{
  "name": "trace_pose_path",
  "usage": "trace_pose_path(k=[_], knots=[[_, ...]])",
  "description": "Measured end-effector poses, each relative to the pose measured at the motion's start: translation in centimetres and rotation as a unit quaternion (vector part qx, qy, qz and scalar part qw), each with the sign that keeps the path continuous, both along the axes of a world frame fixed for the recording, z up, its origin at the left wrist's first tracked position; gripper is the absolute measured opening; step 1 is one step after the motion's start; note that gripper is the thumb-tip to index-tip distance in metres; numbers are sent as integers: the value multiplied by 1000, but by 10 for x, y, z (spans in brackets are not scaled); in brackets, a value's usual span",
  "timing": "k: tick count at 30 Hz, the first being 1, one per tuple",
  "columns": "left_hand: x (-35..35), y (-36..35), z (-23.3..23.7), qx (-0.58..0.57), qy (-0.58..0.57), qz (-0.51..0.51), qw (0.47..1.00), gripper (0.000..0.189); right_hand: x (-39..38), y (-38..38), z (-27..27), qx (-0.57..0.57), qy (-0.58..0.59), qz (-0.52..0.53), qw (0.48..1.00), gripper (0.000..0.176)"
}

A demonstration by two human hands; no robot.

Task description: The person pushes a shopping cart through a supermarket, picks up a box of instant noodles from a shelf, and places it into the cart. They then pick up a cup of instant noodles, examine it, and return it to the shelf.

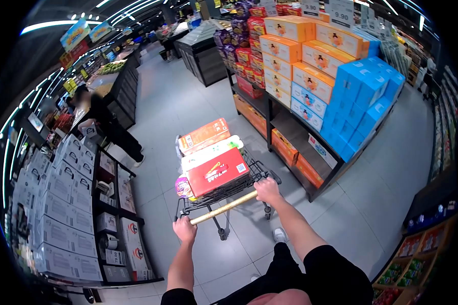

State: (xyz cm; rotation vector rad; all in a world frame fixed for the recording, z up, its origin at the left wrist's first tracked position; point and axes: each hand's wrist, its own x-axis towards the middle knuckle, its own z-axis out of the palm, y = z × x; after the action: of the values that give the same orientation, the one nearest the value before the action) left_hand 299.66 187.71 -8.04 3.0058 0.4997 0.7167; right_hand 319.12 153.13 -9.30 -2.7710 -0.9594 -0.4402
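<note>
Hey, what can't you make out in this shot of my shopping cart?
In the head view:
- Floor of the cart: hidden under the red box and other packages.
- Palms of the left hand and right hand: hidden by the hands themselves, closed on the handle.
- Red box's smallest print: too small.
- Red goods, lower right: cut off by the bottom edge.

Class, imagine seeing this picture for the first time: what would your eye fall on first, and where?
Probably the bright red box near the centre, at the near end of the load in the shopping cart. Below it, the left grip and right grip hold the pale handle. At upper right, stacked orange boxes and blue boxes stand out.
</note>
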Motion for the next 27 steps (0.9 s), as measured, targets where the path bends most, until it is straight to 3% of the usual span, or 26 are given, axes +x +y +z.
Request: trace_pose_path(k=[4, 20, 27], knots=[[52, 10, 2, -1, -30, -16, 999, 13, 55, 13, 11, 11, 11, 14, 1000, 22], [259, 33, 4, -3, 55, 75, 996, 13, 287, 56, 3, 35, -23, 64, 997, 21], [358, 74, -7, -16, -36, 46, 998, 13, 391, 96, 10, -11, 15, 43, 999, 26]])
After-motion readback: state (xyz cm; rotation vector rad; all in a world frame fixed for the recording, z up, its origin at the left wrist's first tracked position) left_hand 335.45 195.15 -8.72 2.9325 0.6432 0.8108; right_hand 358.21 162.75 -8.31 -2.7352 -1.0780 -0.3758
